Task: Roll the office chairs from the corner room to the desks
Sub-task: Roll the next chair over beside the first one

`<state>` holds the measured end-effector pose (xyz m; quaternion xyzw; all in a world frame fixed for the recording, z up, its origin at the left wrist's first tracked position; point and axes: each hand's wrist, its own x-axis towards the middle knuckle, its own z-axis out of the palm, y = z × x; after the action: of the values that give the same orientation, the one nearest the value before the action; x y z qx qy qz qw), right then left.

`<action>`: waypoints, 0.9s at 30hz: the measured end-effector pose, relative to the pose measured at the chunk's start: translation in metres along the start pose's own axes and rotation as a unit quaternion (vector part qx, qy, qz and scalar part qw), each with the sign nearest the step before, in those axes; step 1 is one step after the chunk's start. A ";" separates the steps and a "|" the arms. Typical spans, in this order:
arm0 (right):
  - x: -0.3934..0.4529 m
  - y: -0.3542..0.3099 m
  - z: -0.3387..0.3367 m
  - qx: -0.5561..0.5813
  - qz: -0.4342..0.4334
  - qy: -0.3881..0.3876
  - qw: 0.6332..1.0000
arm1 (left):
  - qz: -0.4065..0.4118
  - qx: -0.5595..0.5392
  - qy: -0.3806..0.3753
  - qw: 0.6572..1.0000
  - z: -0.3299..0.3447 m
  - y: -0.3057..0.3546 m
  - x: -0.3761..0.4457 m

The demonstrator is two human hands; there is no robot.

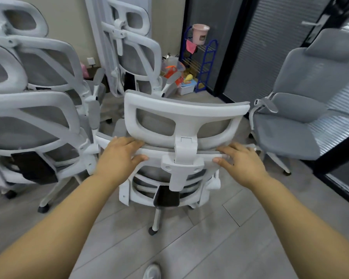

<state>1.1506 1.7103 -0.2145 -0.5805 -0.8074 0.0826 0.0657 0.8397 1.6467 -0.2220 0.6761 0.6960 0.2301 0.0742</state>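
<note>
**Corner room: office chairs, one in hand**

- Floor (189,238): grey planks.
- Stacked chairs (34,81): white frames, grey mesh, crowded at left and rear.
- Grey upholstered chair (296,117): right, beside the dark glass partition (270,47).
- Centre chair (181,137): white frame, back toward the viewer, castors on the floor.
- Blue rack (204,63): far corner, pink cup on top.
- Left hand (119,158): fingers curled over the backrest's top rail.
- Right hand (242,160): grips the same rail, opposite side.

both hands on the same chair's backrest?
Yes: the left hand and right hand both grip the top edge of the middle chair's backrest, either side of the headrest post.
</note>
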 end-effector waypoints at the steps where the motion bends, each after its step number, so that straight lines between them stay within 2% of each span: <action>1: -0.015 0.003 -0.001 -0.001 0.009 -0.002 1.000 | 0.007 -0.004 -0.005 1.000 0.001 0.007 -0.007; 15: -0.232 0.066 -0.019 0.038 0.167 0.051 0.984 | 0.137 -0.062 -0.081 0.985 0.035 0.127 -0.101; 27: -0.385 0.068 -0.021 0.057 0.366 0.080 0.926 | 0.294 -0.088 -0.172 0.936 0.063 0.202 -0.143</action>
<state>1.3398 1.3675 -0.2122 -0.8353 -0.5250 0.1004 0.1287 1.0601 1.5165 -0.2221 0.8707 0.4194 0.1825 0.1809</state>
